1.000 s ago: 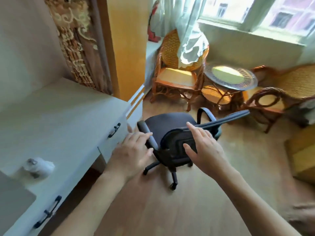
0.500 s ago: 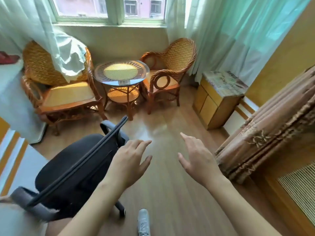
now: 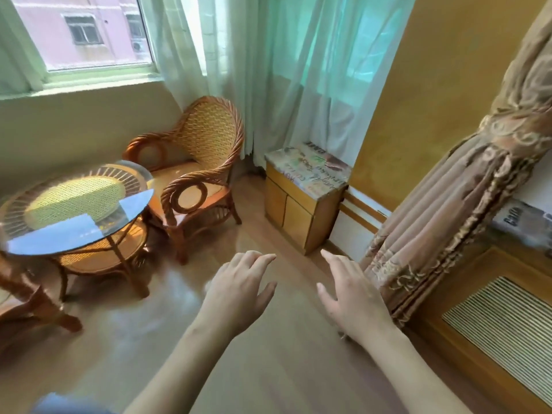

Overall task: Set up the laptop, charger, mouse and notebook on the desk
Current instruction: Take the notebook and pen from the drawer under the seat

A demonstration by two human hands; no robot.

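Note:
No laptop, charger, mouse, notebook or desk shows in the head view. My left hand point(image 3: 239, 291) hangs over the wooden floor, palm down, fingers slightly apart, holding nothing. My right hand point(image 3: 352, 297) is beside it to the right, also empty with fingers spread. Both forearms reach in from the bottom edge.
A rattan armchair point(image 3: 194, 174) and a round glass-topped rattan table point(image 3: 74, 210) stand at the left. A small wooden cabinet point(image 3: 301, 204) sits under the sheer curtain. A tied brown drape point(image 3: 448, 204) hangs at the right, above a slatted wooden panel point(image 3: 501, 327).
The view has swung right, away from the desk and then the black office chair, which have left the frame. Both hands stay raised and empty.

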